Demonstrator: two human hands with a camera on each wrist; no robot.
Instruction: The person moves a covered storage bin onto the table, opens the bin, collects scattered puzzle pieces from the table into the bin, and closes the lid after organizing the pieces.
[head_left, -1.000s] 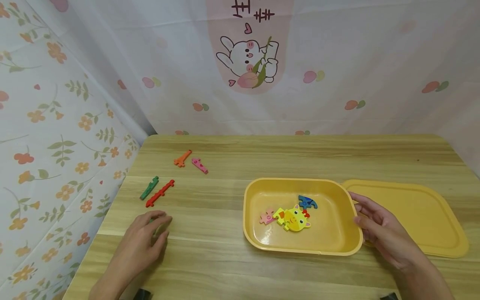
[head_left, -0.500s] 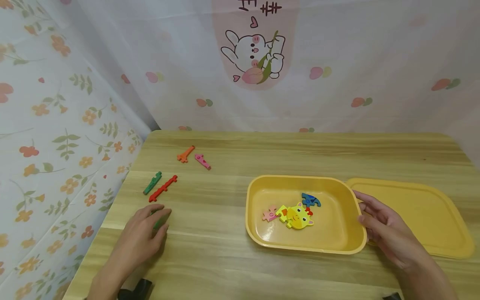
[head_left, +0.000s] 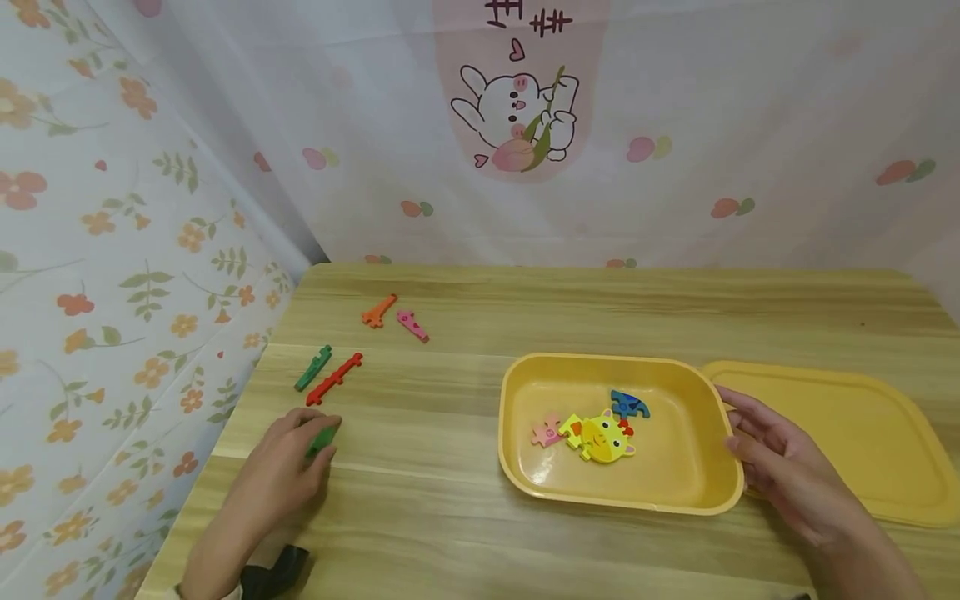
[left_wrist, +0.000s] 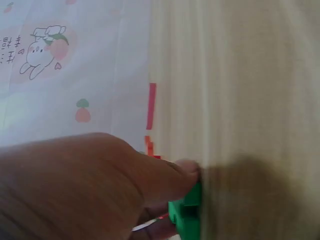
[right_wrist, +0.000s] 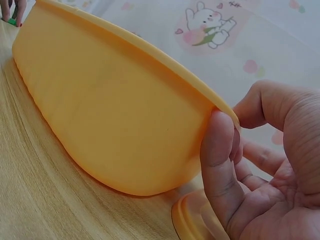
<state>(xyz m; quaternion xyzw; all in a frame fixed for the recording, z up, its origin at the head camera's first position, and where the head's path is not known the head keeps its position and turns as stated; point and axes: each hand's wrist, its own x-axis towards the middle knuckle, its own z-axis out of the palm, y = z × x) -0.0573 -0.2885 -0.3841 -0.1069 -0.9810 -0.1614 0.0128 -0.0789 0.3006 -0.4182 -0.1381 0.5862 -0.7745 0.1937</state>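
Observation:
My left hand (head_left: 281, 462) pinches a green puzzle piece (head_left: 322, 440) between thumb and fingers at the left of the table; in the left wrist view the green piece's notched edge (left_wrist: 191, 212) shows below the thumb. My right hand (head_left: 783, 471) holds the right end of a yellow plastic box (head_left: 678, 458); the right wrist view shows thumb and fingers gripping its rim (right_wrist: 185, 75). Inside the box lie a yellow giraffe-head piece (head_left: 606, 437), a pink piece (head_left: 547, 432) and a blue piece (head_left: 628, 405).
Beyond my left hand lie a red strip-like piece (head_left: 334, 379), another green piece (head_left: 313, 368), an orange piece (head_left: 379, 311) and a pink piece (head_left: 413, 326). The yellow lid (head_left: 847, 442) lies to the right, partly behind the box and my right hand. A printed curtain (head_left: 675, 100) hangs behind the table.
More of the green piece shows between my left fingers and thumb now. The right hand keeps its grip on the box. The head view has shifted slightly.

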